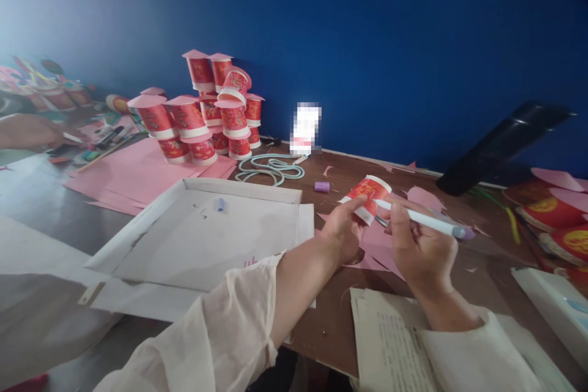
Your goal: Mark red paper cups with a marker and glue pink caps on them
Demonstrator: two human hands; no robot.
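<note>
In the head view, my left hand (342,229) is closed around a red paper cup (367,191) with a white rim, tilted on its side above the table. My right hand (425,248) grips a white marker (427,218) with a purple end; its tip points at the cup's side and seems to meet it, though contact is hard to make out. A purple marker cap (322,187) lies on the table beyond my left hand. Pink paper pieces (374,249) lie under both hands.
Stacked red cups with pink paper tops (184,116) stand on pink sheets (114,174). A white box lid (298,196), coiled cable (271,165), blurred phone (305,128), black bottle (496,150) and written papers (390,343) surround my hands. Another person's hand (32,131) is at far left.
</note>
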